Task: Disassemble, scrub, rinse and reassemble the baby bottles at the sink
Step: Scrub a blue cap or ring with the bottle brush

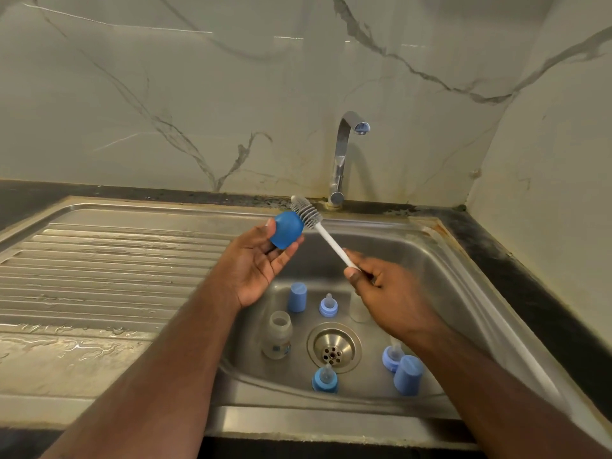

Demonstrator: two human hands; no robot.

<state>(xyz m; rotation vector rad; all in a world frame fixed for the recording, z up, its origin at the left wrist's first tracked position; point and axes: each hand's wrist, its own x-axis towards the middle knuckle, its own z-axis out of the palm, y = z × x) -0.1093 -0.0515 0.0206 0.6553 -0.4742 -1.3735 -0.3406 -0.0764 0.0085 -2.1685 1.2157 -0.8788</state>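
My left hand point(256, 265) holds a blue bottle cap point(286, 229) above the sink basin point(427, 260), fingers curled round it. My right hand point(381, 289) grips the white handle of a bottle brush point(326, 238); its grey bristle head touches the cap's upper right side. In the basin stand a clear bottle body point(277, 334), two more blue caps point(297, 297) point(408, 375) and three blue collars with teats point(328, 305) point(325, 379) point(392, 356). Another clear bottle point(359, 309) is partly hidden behind my right hand.
The chrome tap point(344, 154) stands behind the basin with no water running. A wet ribbed draining board point(109, 266) lies to the left. The drain strainer point(332, 348) sits in the basin's middle. A dark counter point(516, 260) and marble wall border the right.
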